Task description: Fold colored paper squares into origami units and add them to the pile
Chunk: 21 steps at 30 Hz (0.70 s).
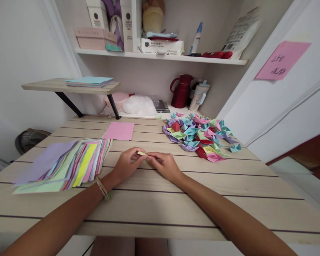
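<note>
A small folded piece of yellow paper is pinched in the fingers of my left hand, just above the middle of the desk. My right hand meets it from the right, its thumb and fingertips closed at the paper's right end. Most of the paper is hidden by the fingers, so its exact shape cannot be made out. To the left lies a fanned stack of coloured paper sheets. Beyond my hands is a single pink sheet. A heap of folded paper boats in many colours spreads out at the right.
A small raised wooden shelf on black legs carries a stack of blue paper. At the back stand a dark red jug and a pale cup, beneath a white wall shelf. A pink note hangs at the right.
</note>
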### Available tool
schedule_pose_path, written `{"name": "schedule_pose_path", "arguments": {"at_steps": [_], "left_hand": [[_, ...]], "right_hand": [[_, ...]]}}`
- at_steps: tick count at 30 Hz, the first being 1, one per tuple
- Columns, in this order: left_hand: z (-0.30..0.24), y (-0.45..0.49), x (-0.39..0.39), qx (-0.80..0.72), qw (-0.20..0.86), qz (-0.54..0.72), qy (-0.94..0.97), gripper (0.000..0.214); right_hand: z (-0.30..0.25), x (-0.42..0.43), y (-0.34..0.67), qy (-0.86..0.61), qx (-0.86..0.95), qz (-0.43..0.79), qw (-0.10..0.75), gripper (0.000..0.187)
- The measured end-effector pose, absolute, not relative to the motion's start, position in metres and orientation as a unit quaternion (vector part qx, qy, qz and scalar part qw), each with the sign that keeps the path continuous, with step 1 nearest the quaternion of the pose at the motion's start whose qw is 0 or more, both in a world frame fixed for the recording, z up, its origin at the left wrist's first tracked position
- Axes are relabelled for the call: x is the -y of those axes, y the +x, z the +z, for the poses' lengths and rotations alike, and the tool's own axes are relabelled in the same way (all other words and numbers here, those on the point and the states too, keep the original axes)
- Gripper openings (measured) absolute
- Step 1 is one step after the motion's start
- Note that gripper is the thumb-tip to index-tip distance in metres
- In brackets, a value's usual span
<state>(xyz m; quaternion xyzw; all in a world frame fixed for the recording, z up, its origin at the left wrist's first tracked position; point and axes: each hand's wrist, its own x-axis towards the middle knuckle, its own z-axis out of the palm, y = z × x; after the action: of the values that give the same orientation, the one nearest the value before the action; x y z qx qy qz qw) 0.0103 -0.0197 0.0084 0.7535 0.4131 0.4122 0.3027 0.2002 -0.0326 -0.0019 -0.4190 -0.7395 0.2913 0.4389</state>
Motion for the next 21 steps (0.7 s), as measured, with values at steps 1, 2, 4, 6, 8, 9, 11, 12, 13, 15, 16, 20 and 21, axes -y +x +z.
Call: {"name": "schedule_pose_path", "arguments": {"at_steps": [1,2,4,6,8,9,11,12,13,15,16,20,21], "left_hand": [[0.0084,0.0107,0.0201,-0.415,0.298,0.407,0.757,0.022],[0.0082,0.0111,0.0205,-0.416,0.29,0.401,0.763,0.021],[0.0077,0.0116,0.0215,-0.415,0.269,0.396,0.774,0.018],[0.0072,0.012,0.0223,-0.407,0.259,0.397,0.781,0.018],[0.0071,0.0121,0.023,-0.39,0.268,0.401,0.784,0.019],[0.0072,0.0121,0.0232,-0.381,0.275,0.403,0.785,0.02],[0.0078,0.0118,0.0236,-0.368,0.286,0.406,0.786,0.022],[0.0081,0.0117,0.0237,-0.365,0.289,0.406,0.787,0.022],[0.0084,0.0115,0.0238,-0.363,0.291,0.405,0.787,0.023],[0.0089,0.0112,0.0237,-0.364,0.293,0.401,0.788,0.023],[0.0089,0.0111,0.0236,-0.366,0.293,0.4,0.788,0.024],[0.0077,0.0112,0.0236,-0.385,0.278,0.396,0.786,0.025],[0.0073,0.0113,0.0237,-0.39,0.273,0.396,0.785,0.026]], "right_hand": [[-0.0019,0.0327,0.1999,-0.417,0.741,0.293,0.436,0.026],[-0.002,0.0327,0.1996,-0.416,0.74,0.298,0.436,0.026],[-0.0026,0.0321,0.1991,-0.417,0.727,0.314,0.446,0.027],[-0.0036,0.0311,0.1988,-0.416,0.712,0.337,0.455,0.028],[-0.0046,0.0305,0.1986,-0.413,0.704,0.354,0.456,0.03],[-0.0048,0.0304,0.1985,-0.413,0.703,0.357,0.456,0.03],[-0.0043,0.0308,0.1983,-0.414,0.701,0.356,0.459,0.03],[-0.0036,0.0313,0.1982,-0.414,0.701,0.354,0.461,0.03],[-0.0027,0.0319,0.1982,-0.412,0.701,0.354,0.462,0.03],[-0.0009,0.0331,0.1982,-0.408,0.703,0.355,0.461,0.03],[-0.0001,0.0336,0.1982,-0.407,0.705,0.354,0.46,0.031],[-0.0003,0.0337,0.199,-0.405,0.718,0.342,0.451,0.031],[-0.0009,0.0332,0.1994,-0.404,0.72,0.34,0.451,0.032]]}}
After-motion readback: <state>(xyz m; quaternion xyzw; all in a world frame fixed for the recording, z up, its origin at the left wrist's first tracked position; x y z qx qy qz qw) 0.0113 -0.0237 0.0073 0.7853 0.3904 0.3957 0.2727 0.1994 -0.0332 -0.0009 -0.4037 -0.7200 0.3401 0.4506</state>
